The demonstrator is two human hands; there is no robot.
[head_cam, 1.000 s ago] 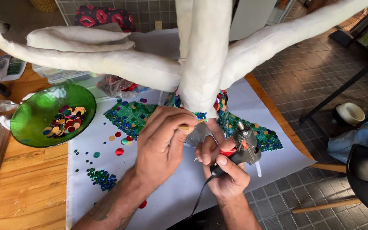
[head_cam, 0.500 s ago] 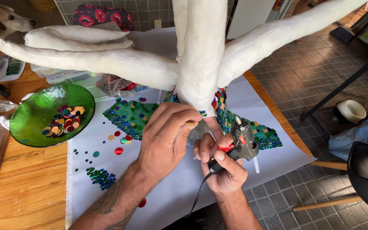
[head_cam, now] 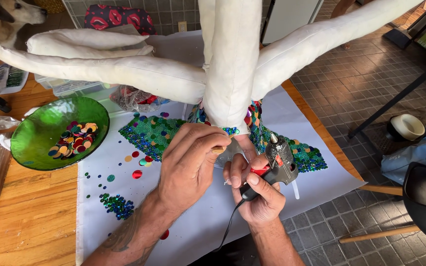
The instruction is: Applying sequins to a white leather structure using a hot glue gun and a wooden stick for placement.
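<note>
The fingertips (head_cam: 218, 146) of the left hand (head_cam: 191, 165) are pinching together on a small tan stick (head_cam: 218, 149), pressing it up against the lower end of the white padded trunk (head_cam: 230, 74), just beside a patch of green and blue sequins (head_cam: 231, 130) already stuck there. The right hand (head_cam: 255, 189) is wrapping its fingers around the handle of a black glue gun (head_cam: 279, 162), with the index finger lying on the red trigger and the nozzle pointing up toward the trunk's base (the cord is trailing down past the wrist). Both hands are touching each other below the trunk. White stuffed branches (head_cam: 99, 69) are spreading out left and right above the white sheet (head_cam: 203, 221), which is covering part of the wooden table (head_cam: 30, 216). On the sheet, sequined green panels (head_cam: 151, 133) are lying beside loose sequins. Further left, a green glass bowl (head_cam: 40, 128) is holding mixed coloured discs (head_cam: 72, 140).
</note>
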